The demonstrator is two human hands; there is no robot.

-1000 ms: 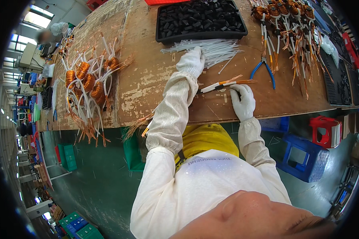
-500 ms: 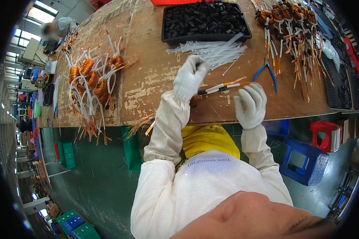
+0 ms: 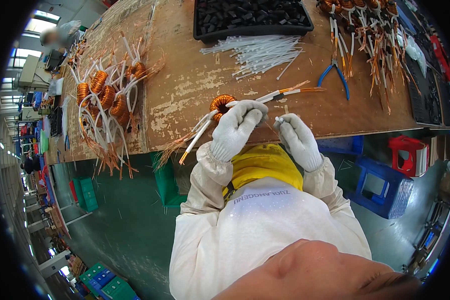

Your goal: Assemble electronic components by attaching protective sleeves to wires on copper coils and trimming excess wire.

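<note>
Both my hands wear white knitted gloves and are close together at the table's front edge. My left hand [image 3: 239,129] is closed in a pinch just in front of a copper-wound ring coil [image 3: 219,105]. My right hand [image 3: 300,140] pinches the small white end of what looks like a cable tie [image 3: 279,120]. Its thin strip seems to run toward my left fingers, which partly hide it. White-sleeved leads with bare copper ends [image 3: 290,91] reach right from the coil, with black bands on them; other leads [image 3: 197,135] hang over the front edge.
Behind my hands lie loose white cable ties [image 3: 260,52] and a black tray [image 3: 250,34] of small black parts. Blue-handled pliers [image 3: 341,80] lie to the right. Wired coils are heaped left [image 3: 105,95] and far right [image 3: 365,30]. A blue stool [image 3: 385,192] stands below.
My left hand has come back from beside the cable ties toward my right hand, uncovering the ring coil. My right hand has moved left and closed. The view has shifted, raising the table in it.
</note>
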